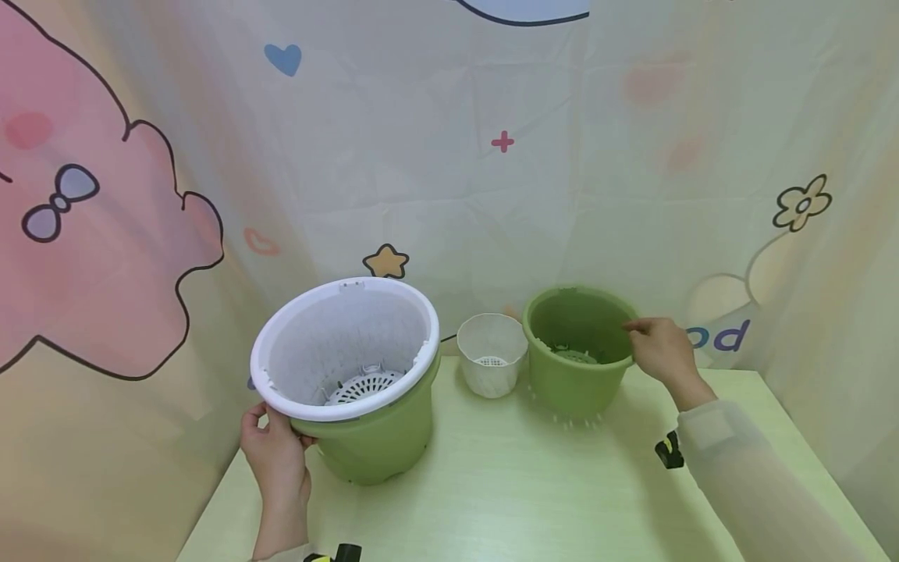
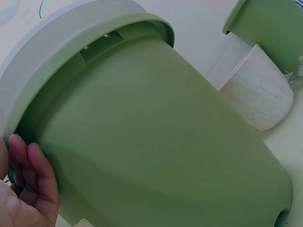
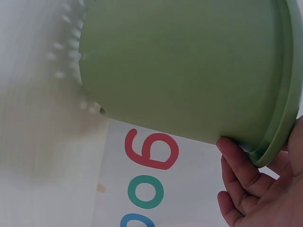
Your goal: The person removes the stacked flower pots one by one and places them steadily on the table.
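1. Four pots were seen, with the small white pot (image 1: 492, 378) placed on the tabletop (image 1: 520, 492).
2. To the left of the small white pot and nearer the person, the large white pot (image 1: 309, 336) was nested inside the left green pot (image 1: 379, 449).
3. The left green pot's rim was gripped by the left hand (image 1: 276, 453), its fingers (image 2: 42, 175) curled beneath the edge.
4. Just to the right of the small white pot, the right green pot (image 1: 576, 386) was held by the right hand (image 1: 660, 351), its rim pinched between fingers and thumb.
5. Behind the small white pot, a printed curtain (image 1: 421, 164) was hung.
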Demonstrator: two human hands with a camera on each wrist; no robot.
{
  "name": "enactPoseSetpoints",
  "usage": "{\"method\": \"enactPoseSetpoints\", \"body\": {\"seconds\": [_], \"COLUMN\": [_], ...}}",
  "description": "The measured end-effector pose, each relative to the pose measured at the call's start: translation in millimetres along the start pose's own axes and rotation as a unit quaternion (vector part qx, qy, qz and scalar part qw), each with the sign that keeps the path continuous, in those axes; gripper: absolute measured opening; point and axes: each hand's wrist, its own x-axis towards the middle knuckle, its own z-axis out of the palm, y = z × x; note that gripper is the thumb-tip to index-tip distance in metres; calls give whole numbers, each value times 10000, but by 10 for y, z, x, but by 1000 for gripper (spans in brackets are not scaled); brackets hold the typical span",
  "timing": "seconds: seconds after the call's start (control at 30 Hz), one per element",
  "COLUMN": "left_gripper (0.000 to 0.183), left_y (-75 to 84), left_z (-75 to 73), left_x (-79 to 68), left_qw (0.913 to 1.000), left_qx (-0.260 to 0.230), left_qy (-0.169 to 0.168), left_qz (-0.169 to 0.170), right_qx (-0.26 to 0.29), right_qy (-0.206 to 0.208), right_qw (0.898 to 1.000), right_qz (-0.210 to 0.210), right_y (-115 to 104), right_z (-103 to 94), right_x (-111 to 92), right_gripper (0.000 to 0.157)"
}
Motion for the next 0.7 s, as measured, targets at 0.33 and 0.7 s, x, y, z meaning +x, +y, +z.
{"method": "enactPoseSetpoints", "body": {"seconds": [0.33, 0.7], "left_gripper": [20, 19], "left_y": [-11, -10], "left_z": [-10, -10], "left_x": [7, 18], "left_qw": [10000, 10000], "left_qx": [11, 31], "left_qy": [12, -1], "left_qz": [37, 47], "right_qx": [-31, -25], "right_qy": [60, 72], "right_qw": [10000, 9999], "right_qz": [9, 69], "right_y": [84, 113], "right_z": [79, 142], "right_x": [37, 24], "right_gripper": [48, 45]}}
